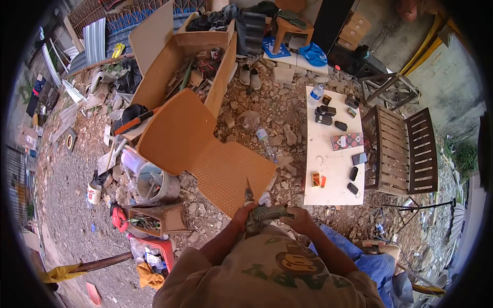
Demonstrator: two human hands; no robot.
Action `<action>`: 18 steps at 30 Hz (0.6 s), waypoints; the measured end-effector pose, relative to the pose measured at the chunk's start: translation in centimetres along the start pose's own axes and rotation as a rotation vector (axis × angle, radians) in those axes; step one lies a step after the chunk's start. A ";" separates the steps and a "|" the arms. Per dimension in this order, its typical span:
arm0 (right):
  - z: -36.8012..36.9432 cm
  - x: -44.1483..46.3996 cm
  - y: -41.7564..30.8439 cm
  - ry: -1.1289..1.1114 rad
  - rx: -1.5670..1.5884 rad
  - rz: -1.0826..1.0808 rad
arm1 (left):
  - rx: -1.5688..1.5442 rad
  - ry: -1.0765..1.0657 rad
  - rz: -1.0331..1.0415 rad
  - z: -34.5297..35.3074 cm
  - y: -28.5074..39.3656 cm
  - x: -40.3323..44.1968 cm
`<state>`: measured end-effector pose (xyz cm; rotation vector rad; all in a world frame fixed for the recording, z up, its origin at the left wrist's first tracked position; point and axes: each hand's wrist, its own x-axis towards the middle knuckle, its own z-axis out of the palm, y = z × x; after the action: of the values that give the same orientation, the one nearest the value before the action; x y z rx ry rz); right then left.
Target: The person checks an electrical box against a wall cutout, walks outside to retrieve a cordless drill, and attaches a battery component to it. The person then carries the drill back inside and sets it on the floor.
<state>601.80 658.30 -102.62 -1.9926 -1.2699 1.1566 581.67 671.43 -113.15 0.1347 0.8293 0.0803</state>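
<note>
Close to my body I hold a green-grey drill point(255, 217), its pointed bit directed away from me. My left hand point(241, 216) is closed around the front of the drill, near the chuck. My right hand point(299, 220) grips the end of its handle on the right. Just beyond the bit lies an orange-brown plastic chair point(233, 169), with its woven-pattern seat and its back showing. The tip of the bit appears over the seat; whether it touches cannot be made out. My fingers are partly hidden behind the tool.
A white table point(328, 174) with small black devices and a water bottle point(316, 93) stands right, beside a wooden bench point(398, 149). To the left are a bucket point(156, 183) and a wooden cabinet point(169, 66) full of tools. Rubble point(290, 133) covers the ground.
</note>
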 end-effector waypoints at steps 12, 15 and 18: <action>-9.5 8.8 -2.8 -0.006 -0.023 -0.086 | -0.043 0.180 0.267 5.5 6.7 3.1; -10.3 11.0 -2.3 -0.015 -0.037 -0.210 | -0.084 0.197 0.378 6.1 7.4 3.4; -12.2 13.7 -3.1 -0.096 -0.125 -0.149 | -0.142 0.217 0.474 7.2 8.0 2.5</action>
<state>613.63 672.36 -99.30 -1.9111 -1.5457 1.1376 588.51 678.97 -108.94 0.1892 0.9911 0.6073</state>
